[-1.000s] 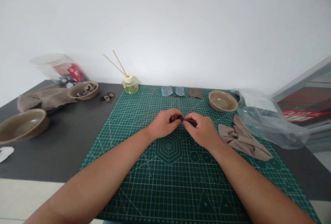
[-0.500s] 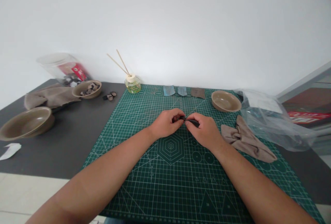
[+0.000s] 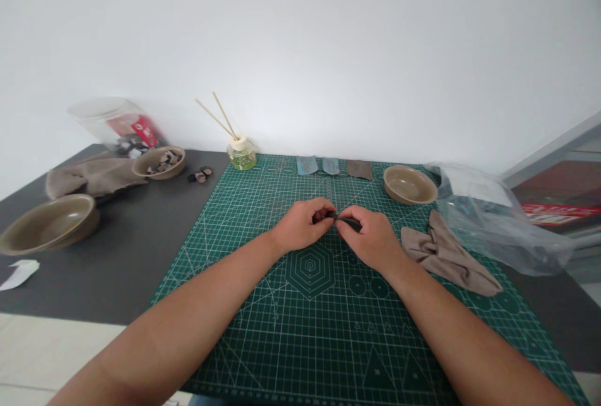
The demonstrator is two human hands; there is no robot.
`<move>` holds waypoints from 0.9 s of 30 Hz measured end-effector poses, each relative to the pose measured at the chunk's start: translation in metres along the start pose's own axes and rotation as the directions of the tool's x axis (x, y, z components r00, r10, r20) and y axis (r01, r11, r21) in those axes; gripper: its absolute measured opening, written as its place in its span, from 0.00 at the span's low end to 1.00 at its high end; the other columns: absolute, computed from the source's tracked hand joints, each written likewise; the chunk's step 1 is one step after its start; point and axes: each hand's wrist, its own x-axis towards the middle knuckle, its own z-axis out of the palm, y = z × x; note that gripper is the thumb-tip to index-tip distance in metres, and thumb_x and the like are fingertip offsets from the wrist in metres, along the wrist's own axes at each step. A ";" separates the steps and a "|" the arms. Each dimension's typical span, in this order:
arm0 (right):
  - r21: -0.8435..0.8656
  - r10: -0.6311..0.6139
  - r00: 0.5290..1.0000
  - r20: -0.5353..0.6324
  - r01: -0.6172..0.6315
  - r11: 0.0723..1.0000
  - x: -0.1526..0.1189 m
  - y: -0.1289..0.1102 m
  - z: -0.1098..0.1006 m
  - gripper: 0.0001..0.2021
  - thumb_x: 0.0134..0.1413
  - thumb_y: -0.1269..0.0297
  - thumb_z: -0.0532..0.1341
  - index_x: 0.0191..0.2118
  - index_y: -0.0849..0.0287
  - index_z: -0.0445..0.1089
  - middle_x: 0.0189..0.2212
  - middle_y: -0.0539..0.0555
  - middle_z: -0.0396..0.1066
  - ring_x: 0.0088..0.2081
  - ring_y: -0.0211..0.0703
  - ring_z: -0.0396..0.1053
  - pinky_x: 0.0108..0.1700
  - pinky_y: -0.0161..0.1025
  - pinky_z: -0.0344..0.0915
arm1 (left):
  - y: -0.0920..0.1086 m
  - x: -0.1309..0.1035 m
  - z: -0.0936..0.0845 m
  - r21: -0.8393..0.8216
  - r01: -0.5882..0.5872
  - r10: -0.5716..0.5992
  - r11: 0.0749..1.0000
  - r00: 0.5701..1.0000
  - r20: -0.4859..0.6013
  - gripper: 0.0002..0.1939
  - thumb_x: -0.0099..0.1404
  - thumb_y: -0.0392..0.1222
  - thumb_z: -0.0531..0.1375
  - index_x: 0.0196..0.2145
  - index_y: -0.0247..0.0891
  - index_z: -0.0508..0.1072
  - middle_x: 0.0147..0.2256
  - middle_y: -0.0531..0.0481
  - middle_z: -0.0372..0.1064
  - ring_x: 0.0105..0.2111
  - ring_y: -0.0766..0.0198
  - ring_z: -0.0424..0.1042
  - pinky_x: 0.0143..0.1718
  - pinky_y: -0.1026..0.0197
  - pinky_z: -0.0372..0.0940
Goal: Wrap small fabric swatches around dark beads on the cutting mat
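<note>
Both hands meet over the middle of the green cutting mat (image 3: 263,306), pinching one small dark strip (image 3: 351,223) between them. My left hand (image 3: 303,224) is closed, with thumb and fingertips on the strip's left end. Fingers of my right hand (image 3: 370,234) close round its right part. Most of the strip is hidden by the fingers, and I cannot make out its material. To the right of my right hand lies a crumpled brown cloth (image 3: 451,256).
Beyond the hands lie two bluish patches (image 3: 307,165) (image 3: 330,166) and a brown patch (image 3: 359,169). A bowl (image 3: 410,185) and plastic bag (image 3: 507,231) stand right. Leftward are a reed diffuser (image 3: 241,154), a bowl of scraps (image 3: 159,171), loose scraps (image 3: 201,174), another bowl (image 3: 51,228) and brown fabric (image 3: 94,176).
</note>
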 end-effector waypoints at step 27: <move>-0.009 -0.005 1.000 0.002 0.005 1.000 0.000 0.000 0.000 0.07 0.50 0.65 0.56 0.32 0.56 0.71 0.26 0.50 0.74 0.29 0.41 0.70 0.32 0.37 0.60 | -0.001 0.000 0.001 -0.023 -0.010 0.009 1.000 1.000 -0.018 0.11 0.57 0.35 0.55 0.39 0.35 0.71 0.27 0.52 0.67 0.26 0.69 0.64 0.28 0.65 0.61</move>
